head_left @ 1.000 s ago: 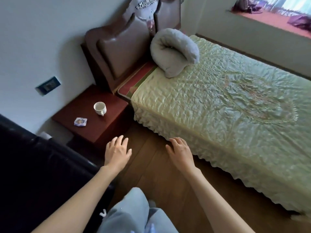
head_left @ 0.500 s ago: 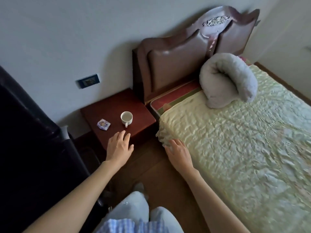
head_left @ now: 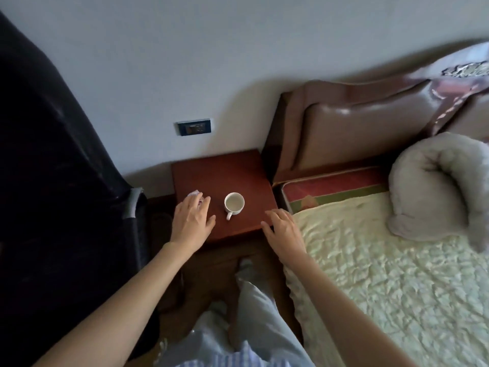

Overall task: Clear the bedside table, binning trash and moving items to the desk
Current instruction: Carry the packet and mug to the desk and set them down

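A small white cup (head_left: pixel 234 203) with its handle toward me stands on the dark red bedside table (head_left: pixel 225 170). To its left lies a small white and purple wrapper (head_left: pixel 195 194), mostly hidden under the fingertips of my left hand (head_left: pixel 191 221), which reaches over it with fingers spread; I cannot tell whether the fingers touch it. My right hand (head_left: pixel 284 229) hovers open at the table's right front corner, a little right of the cup.
A bed with a pale green quilted cover (head_left: pixel 383 260) and a rolled grey blanket (head_left: pixel 434 181) fills the right side. A brown padded headboard (head_left: pixel 370 123) stands behind. A dark draped shape (head_left: pixel 53 181) rises at the left. A wall socket (head_left: pixel 194 127) sits above the table.
I have stepped closer and turned left toward the table. My left hand moved forward over the wrapper, and my right hand came up to the table's right front corner.
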{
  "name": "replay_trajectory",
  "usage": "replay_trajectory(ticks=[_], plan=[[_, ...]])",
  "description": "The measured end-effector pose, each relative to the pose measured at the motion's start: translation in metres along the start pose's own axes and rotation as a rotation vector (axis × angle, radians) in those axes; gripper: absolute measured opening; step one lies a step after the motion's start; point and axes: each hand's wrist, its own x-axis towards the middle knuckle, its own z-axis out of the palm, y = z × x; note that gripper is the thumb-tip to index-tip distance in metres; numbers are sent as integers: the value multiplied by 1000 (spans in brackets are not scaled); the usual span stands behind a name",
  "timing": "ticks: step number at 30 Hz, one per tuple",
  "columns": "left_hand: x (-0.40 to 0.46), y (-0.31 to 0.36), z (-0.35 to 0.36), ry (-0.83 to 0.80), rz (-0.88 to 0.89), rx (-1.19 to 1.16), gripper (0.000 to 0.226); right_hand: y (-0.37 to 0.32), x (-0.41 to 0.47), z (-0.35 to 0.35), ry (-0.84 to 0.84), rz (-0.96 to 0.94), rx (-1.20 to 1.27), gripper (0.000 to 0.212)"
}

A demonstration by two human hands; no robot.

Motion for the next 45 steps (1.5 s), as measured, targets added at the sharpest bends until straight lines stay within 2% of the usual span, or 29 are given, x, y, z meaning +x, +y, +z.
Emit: replay_trajectory(ticks=[7,16,22,31,37,41,45], plan=[[47,8,10,64,-171,-5,47,29,94,8,-84,-146,-4,34],[85,-20,63,-47,-320,0,49,59,146,49,-180,-169,-8,34],[109,-61,114,-72,-326,15,48,71,155,90,-180,-157,-8,46],[136,-120,205,-222,-441,-3,62,80,159,158,-167,-181,14,41],[151,-138,248,-293,-428,-12,80,80,157,188,-128,-179,58,36],[147,-138,262,-280,-418,-42,93,75,145,188,-86,-164,86,34],[144,-129,260,-211,-508,-155,98,76,131,185,-56,-137,95,36]])
